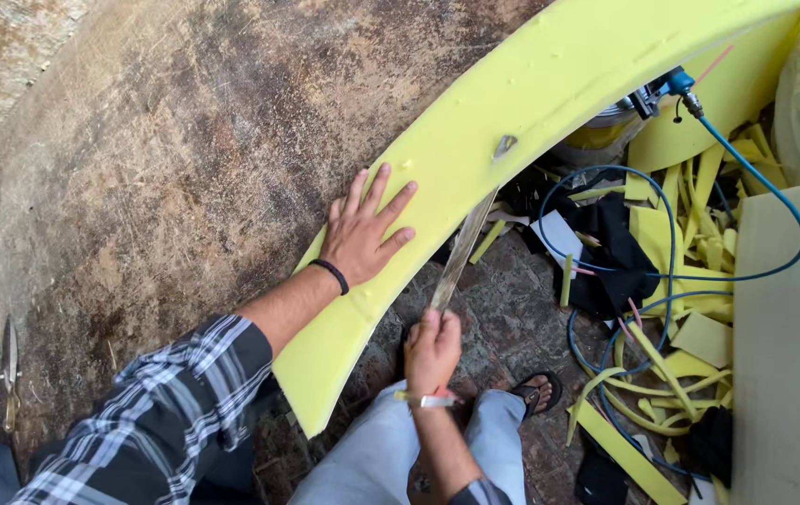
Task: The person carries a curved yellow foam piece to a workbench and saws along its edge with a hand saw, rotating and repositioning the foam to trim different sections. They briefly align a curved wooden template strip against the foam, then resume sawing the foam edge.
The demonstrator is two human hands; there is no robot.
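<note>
— What do the hands have, seen from the head camera?

— The left hand (365,231) lies flat with fingers spread wide on a long curved slab of yellow foam (549,84), pressing it onto the stained brown desk (157,159). The right hand (432,348) is closed around the handle of a long thin blade (463,251), which runs up from below and pokes through the foam just right of the left hand.

— And where does the foam lie?

— It stretches from the near middle up to the far right, its right edge overhanging the desk above the brick floor (503,318).

— What's around?

— Yellow foam offcuts (690,281) and a blue hose (755,187) lie on the floor to the right, and a sandalled foot (535,391) stands near the blade's handle.

— What could go wrong?

— I'd judge the blade tip sits close to the spread fingers; if the foam shifts or the blade jumps, it could nick them. A slip downward could bring it towards the knees or foot. A wandering blade would also leave a ragged edge.
</note>
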